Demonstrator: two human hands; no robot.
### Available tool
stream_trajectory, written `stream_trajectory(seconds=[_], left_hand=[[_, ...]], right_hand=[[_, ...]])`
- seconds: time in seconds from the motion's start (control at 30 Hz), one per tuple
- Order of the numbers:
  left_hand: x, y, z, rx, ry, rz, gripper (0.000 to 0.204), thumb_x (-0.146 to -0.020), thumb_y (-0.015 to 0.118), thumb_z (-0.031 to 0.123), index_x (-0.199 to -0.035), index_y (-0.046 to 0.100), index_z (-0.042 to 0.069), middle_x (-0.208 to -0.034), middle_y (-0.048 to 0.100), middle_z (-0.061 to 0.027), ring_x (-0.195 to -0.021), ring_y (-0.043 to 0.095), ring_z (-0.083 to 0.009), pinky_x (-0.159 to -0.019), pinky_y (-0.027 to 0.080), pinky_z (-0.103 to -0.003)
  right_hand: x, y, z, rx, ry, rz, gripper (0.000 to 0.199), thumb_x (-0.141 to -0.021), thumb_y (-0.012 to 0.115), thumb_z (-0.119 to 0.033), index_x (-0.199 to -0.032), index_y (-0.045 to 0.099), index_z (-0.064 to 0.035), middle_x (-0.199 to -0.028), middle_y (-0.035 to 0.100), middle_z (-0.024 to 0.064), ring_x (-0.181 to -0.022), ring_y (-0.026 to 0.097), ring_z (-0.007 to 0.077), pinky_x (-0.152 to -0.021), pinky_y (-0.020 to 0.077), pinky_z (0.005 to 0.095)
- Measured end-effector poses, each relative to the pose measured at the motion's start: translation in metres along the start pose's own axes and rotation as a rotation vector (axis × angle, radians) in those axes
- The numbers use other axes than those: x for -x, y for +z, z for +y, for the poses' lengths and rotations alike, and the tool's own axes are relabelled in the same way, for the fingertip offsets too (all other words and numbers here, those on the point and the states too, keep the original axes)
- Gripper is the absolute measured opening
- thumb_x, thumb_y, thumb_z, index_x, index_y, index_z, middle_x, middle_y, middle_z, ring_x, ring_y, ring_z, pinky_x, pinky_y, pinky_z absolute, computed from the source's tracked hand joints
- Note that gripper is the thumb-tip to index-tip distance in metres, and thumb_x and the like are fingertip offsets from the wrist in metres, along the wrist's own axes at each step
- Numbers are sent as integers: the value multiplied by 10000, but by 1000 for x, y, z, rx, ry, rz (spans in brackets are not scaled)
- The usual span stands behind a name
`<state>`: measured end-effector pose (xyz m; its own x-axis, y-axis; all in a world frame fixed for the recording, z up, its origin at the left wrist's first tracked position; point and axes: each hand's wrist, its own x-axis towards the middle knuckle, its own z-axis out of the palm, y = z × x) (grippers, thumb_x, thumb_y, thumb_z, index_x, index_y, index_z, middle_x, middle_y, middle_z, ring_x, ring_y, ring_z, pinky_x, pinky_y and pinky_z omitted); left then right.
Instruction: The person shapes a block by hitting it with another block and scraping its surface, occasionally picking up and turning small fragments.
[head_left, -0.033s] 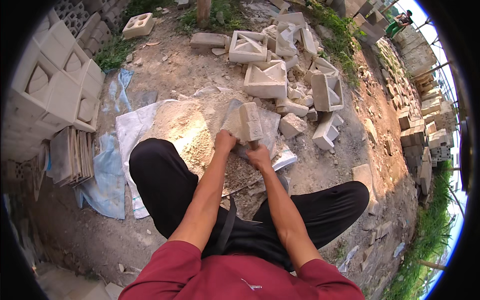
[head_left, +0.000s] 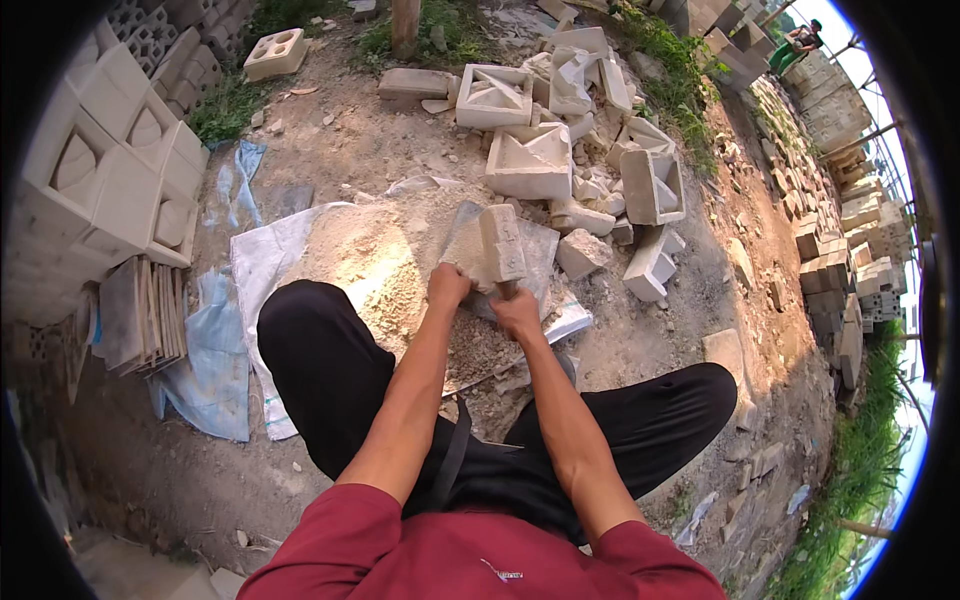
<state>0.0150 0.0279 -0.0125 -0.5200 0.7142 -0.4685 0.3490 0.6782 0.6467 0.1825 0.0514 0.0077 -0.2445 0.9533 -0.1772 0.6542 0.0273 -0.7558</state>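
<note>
My right hand (head_left: 518,314) is wrapped around the short handle of a mallet (head_left: 502,245), whose blocky pale head is coated in dust. The head stands over a flat grey slab (head_left: 537,255) with crumbs on it. Just left of the handle, my left hand (head_left: 450,286) is closed at the slab's near edge; its fingertips are hidden, so what it grips cannot be made out. Beside it spreads a heap of crushed beige rubble (head_left: 365,255) on a white woven sack (head_left: 262,255).
Broken moulded blocks (head_left: 530,160) lie beyond my hands to the right. Stacked vent blocks (head_left: 125,150) and leaning thin boards (head_left: 145,315) stand at left, near a blue sheet (head_left: 212,375). A wooden post (head_left: 405,28) rises at the back. Another person (head_left: 797,46) is far off at right.
</note>
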Motion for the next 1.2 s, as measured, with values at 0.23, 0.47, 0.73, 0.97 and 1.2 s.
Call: stream_trajectory(seconds=[0.23,0.47,0.73,0.97,1.2], left_hand=[[-5,0,-1,-19,6,29,326,-617,827,274,-827,723,47,-882,700,-194,-856,684,-335,-763,541,-417],[4,-3,10,-57,-42,-35,345,-640,830,286,-844,720,31,-950,700,-189,-918,678,-331,-815,531,-412],[0,-7,2,-1,-104,-27,373,-667,812,284,-923,716,30,-986,695,-190,-938,673,-335,-826,530,-421],[-1,-13,7,-45,-64,-36,335,-663,811,282,-888,724,50,-963,699,-184,-916,677,-335,-807,538,-419],[9,-6,13,-83,199,49,505,-696,791,288,-1113,628,54,-1110,622,-164,-1031,619,-316,-851,516,-414]], right_hand=[[-12,-11,-34,-64,-44,102,380,-677,736,-243,-892,662,61,-743,675,222,-656,682,306,-595,521,390],[-8,-16,-11,18,220,-64,420,-653,727,-280,-916,678,44,-905,682,254,-929,669,370,-831,519,406],[-22,-14,-33,-168,-103,105,243,-714,669,-145,-797,613,77,-618,634,149,-526,635,221,-515,510,364],[-7,-15,-7,-48,136,-32,337,-703,718,-240,-841,641,58,-665,662,157,-594,667,241,-581,529,365],[-16,-48,-10,-219,139,68,294,-674,703,-185,-831,612,47,-625,635,134,-502,634,230,-478,499,347]])
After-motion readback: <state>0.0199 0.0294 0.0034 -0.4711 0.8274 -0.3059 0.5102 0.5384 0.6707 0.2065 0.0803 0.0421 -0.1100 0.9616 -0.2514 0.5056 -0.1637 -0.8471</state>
